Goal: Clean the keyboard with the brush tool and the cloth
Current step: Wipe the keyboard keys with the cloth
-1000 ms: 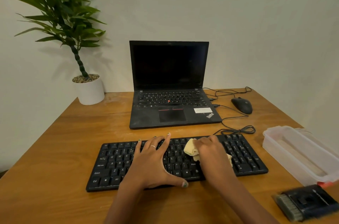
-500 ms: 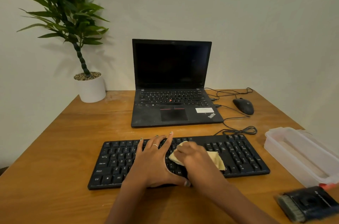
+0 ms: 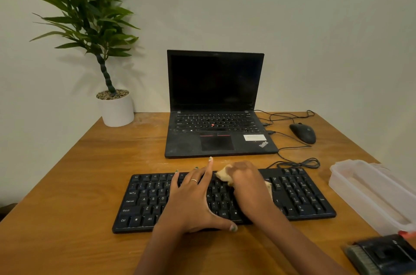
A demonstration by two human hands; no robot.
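Note:
A black keyboard [image 3: 299,193] lies across the near middle of the wooden desk. My left hand [image 3: 193,198] rests flat on its left-centre keys, fingers spread and straight, thumb at the front edge. My right hand [image 3: 249,187] presses a crumpled yellow cloth [image 3: 224,175] against the upper middle keys, fingers curled over it; most of the cloth is hidden under the hand. The black brush tool [image 3: 380,256] lies on the desk at the bottom right, bristles to the left, apart from both hands.
An open black laptop [image 3: 216,103] stands behind the keyboard. A black mouse [image 3: 302,133] and its coiled cable [image 3: 299,163] are at the right rear. A clear plastic box [image 3: 369,193] sits right of the keyboard. A potted plant [image 3: 116,108] occupies the back left corner.
My right hand slid the cloth leftward along the keys, then up toward the keyboard's top row. My left hand stayed flat in place.

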